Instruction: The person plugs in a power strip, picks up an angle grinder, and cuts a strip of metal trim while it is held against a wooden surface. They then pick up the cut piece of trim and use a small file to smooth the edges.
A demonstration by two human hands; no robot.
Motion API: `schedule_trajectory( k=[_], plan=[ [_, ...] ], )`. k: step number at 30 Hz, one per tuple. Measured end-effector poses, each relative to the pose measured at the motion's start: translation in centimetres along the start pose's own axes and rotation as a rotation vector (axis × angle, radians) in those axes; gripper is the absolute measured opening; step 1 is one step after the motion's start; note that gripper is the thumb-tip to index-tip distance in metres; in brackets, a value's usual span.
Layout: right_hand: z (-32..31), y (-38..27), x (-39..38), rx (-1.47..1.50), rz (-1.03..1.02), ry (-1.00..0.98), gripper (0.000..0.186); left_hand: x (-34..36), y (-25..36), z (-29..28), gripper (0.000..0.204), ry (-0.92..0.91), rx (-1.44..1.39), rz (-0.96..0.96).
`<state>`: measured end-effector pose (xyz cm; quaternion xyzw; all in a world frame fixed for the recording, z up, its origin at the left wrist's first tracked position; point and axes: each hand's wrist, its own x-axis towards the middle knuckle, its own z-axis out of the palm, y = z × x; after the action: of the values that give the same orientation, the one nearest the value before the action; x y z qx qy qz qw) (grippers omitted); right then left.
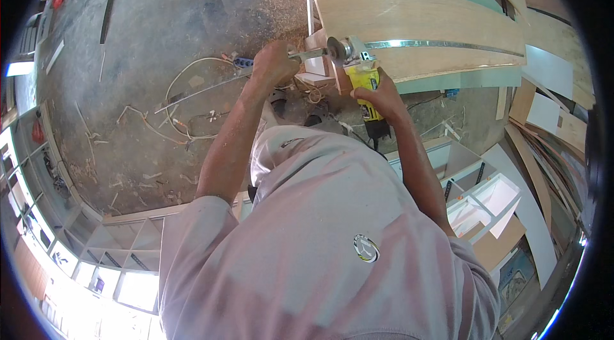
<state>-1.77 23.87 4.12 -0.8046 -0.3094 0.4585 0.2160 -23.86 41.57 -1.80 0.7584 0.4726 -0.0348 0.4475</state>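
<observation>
Left hand (275, 64) closed round a metal strip (211, 90), no gap visible. Right hand (380, 93) wrapped round a yellow grinder (366, 89), thumb across the body. Finger detail too small to tell.

Key relation: strip's long axis runs roughly 8 to 2 o'clock through the left fist; its short end points at the disc (336, 50), about 3 o'clock from that fist. They meet or overlap in view; can't tell if touching. Grinder axis about 5:30 to 11:30, head uppermost. Right hand is nearer the board (416, 14); a second strip (448, 45) lies along it at 3 o'clock from the disc. One piece or two, can't tell.

Containers: divided white box (502, 194) at 4:30 from grinder, shelf unit (121, 247) at 7 from left fist. Contents unclear.
</observation>
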Motion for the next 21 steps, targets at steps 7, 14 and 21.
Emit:
schedule_trajectory(
  k=[7,14,21],
  plan=[
    [0.19,0.01,-0.09,-0.010,-0.032,0.013,0.066,0.19,-0.35,0.36,0.035,0.015,0.021,-0.002],
    [0.18,0.20,0.01,-0.015,0.009,0.017,0.073,-0.06,0.03,0.06,0.031,0.003,0.008,0.002],
    [0.19,0.21,-0.02,0.009,0.007,0.003,0.074,-0.37,0.07,0.13,0.027,0.071,0.006,0.021]
  ],
)
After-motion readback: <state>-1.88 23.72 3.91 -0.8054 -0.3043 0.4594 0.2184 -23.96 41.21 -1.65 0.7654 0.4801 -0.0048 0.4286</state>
